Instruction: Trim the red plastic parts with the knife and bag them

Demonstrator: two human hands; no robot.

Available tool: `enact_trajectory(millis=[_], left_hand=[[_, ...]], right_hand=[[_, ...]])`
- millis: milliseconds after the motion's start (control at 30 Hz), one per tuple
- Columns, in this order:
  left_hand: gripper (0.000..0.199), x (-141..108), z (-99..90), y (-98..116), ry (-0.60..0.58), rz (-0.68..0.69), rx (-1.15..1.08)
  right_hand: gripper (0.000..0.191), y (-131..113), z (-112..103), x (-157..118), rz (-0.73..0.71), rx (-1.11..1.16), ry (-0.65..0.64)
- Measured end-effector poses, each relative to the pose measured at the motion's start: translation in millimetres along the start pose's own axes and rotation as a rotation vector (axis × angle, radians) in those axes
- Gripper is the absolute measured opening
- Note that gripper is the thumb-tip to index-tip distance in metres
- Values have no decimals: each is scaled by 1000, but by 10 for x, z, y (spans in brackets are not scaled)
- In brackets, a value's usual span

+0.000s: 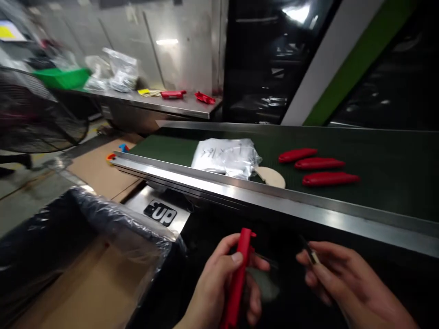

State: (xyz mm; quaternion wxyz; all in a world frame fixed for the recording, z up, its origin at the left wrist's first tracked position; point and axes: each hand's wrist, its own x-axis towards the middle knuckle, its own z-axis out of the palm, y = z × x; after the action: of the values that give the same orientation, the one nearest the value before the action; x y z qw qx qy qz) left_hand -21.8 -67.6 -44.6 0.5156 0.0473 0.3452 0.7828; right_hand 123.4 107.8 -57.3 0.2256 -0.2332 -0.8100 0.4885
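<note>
A: What do you have nearest you, and how firm is the grip?
B: Your left hand (pixel 216 276) is closed around a long red piece (pixel 239 279), held end-up in front of the belt. Your right hand (pixel 345 274) pinches a thin dark item (pixel 313 257) with a pale band. The two things are apart.
A: So how far along are you?
B: Partway on this one piece, I'd judge, as you have both things ready but not joined or touching. Beyond the metal rail (pixel 240 187), three red pieces (pixel 330 178) lie side by side on the green belt (pixel 387 183). You can't tell from here whether those are finished or waiting.
A: What can't you make out?
B: Your red piece's lower end is cut off below, and it covers part of your left fingers. Your dark item's tip melts into the shadow. On the belt, the writing on the plastic bag (pixel 222 155) is unreadable. Farther off, two red parts (pixel 173 94) sit on the steel bench (pixel 137 104), too small to judge, and the clear bags (pixel 123 71) there are blurred.
</note>
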Motion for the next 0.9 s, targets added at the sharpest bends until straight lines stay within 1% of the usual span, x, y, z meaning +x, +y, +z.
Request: enact_trajectory(millis=[67,133,167,200,267,367,500,700,900], left_hand=[[35,-61,48,8,5,-9,48],[36,-129,124,11,40,-17,102],[35,-161,160,8,61,-19,125],[34,-190,188,2,78,-20,139],[32,-233,220,-20,112,-18,153],[33,-263,217,-54,141,-21,150],[34,-272,205,-70,142,-31,145],[34,-289,221,-59,129,-43,130],[34,-296,221,-59,116,-59,114]], right_hand=[[24,-196,-20,22,-214,-173,-23],[29,-407,33,63,-412,-326,28],[33,-497,68,80,-493,-367,32],[37,-567,100,92,-560,-392,17],[43,-646,147,101,-644,-433,-31],[47,-665,171,91,-682,-481,-49],[44,-673,172,65,-712,-495,-44],[39,-699,175,35,-714,-521,-51],[37,-720,168,29,-723,-535,-24]])
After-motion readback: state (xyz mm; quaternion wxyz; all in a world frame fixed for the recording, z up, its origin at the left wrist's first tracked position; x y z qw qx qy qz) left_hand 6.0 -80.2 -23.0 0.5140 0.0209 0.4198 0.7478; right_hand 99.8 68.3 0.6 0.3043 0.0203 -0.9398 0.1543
